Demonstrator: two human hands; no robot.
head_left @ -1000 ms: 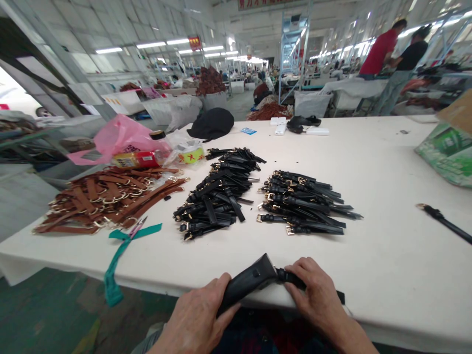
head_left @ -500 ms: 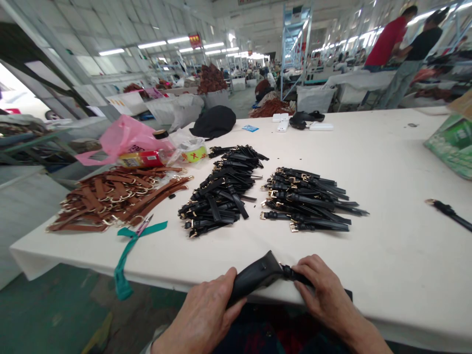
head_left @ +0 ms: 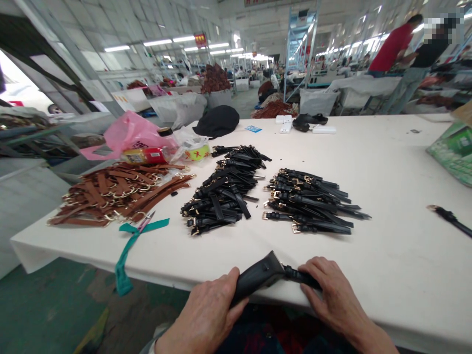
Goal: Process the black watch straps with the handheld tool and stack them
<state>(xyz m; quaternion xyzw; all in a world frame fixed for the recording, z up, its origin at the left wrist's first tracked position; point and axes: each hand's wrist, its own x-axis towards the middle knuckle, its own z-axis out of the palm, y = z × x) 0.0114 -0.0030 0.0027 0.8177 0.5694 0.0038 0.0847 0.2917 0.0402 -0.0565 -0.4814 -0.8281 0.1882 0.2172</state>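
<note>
My left hand (head_left: 212, 306) is closed round a wide, smooth black leather-like piece (head_left: 260, 275) with a small stud near its far end. That end meets a narrow black strap (head_left: 293, 273) with loops on it, gripped between the thumb and fingers of my right hand (head_left: 334, 290). How the two join is too small to make out. Beyond my hands lie two heaps of black buckle straps, one heap (head_left: 224, 191) in the middle and another heap (head_left: 313, 201) to its right, with gold-coloured buckles showing.
Brown straps (head_left: 110, 191) with metal rings are piled at left, near scissors (head_left: 145, 222) and a teal ribbon (head_left: 127, 260) hanging over the table edge. A pink bag (head_left: 129, 135), black cap (head_left: 217, 121) and green package (head_left: 453, 147) stand farther off. One black strap (head_left: 452, 216) lies far right.
My right hand has shifted slightly right along the narrow strap, baring more of it beside the wide piece. My left hand keeps its hold. The whole view has shifted a little.
</note>
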